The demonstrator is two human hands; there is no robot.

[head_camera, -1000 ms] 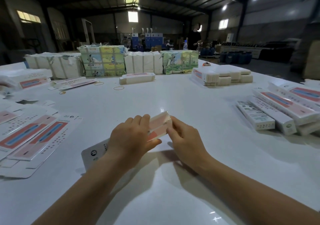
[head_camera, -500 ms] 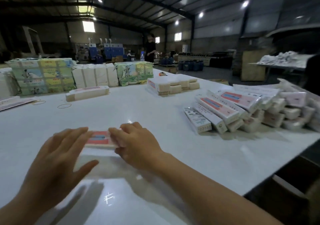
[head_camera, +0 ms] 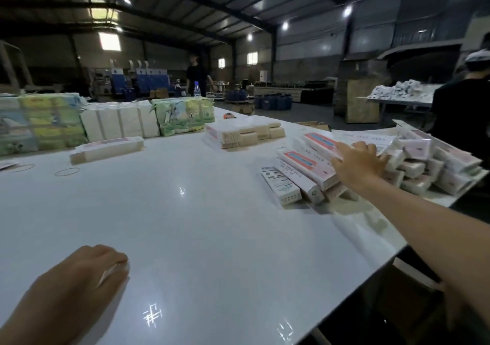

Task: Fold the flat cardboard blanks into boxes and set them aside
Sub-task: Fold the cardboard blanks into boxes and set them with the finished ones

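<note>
My right hand (head_camera: 358, 162) reaches far right across the white table (head_camera: 212, 225). It grips the end of a folded box with a pink and blue top (head_camera: 319, 141). That box lies on a heap of folded boxes (head_camera: 413, 171) at the table's right edge. Near the bottom left, my left hand (head_camera: 79, 281) rests on the table, fingers loosely curled and holding nothing; it is blurred. Two stacks of flat blanks (head_camera: 106, 149) (head_camera: 244, 134) sit farther back.
Wrapped bundles (head_camera: 39, 124) (head_camera: 185, 116) and white packs (head_camera: 119, 123) line the far side. Rubber bands (head_camera: 66, 171) lie at the left. The table's edge runs diagonally at the right front. One person (head_camera: 464, 106) stands at the right, another person (head_camera: 197, 77) far back.
My right hand carried the folded box from in front of me out to the heap on the right. My left hand let go of it and dropped to the table. My view turned right.
</note>
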